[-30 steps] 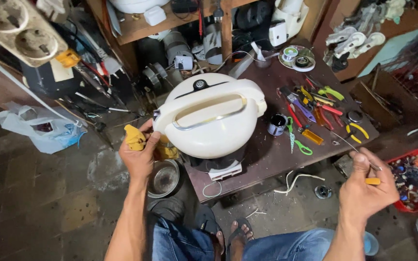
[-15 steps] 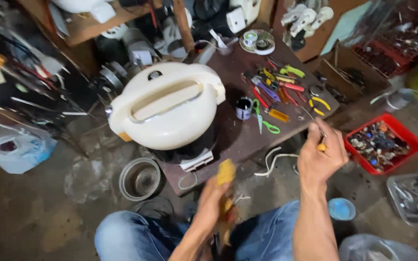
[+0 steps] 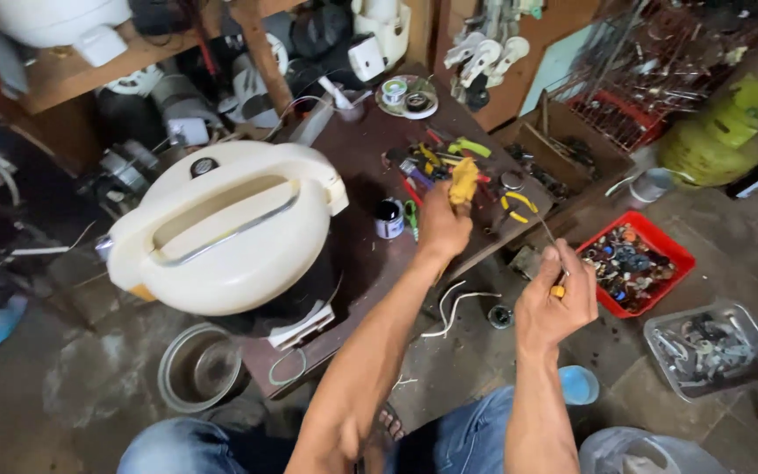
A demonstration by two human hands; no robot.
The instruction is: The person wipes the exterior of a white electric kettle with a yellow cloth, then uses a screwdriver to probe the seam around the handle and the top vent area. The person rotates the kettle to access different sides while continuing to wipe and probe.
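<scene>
Now the left hand is clamped on a yellow rag above the table, while the right hand pinches a thin tool, probably a screwdriver, shaft pointing far-left.

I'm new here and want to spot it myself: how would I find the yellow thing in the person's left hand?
Start at the big cream rice cooker on the dark brown table. Just right of it, past a small dark jar with a white label, the left hand is raised above a heap of coloured hand tools. The yellow rag bunched in its grip is soft and crumpled, unlike the hard tools.
</scene>
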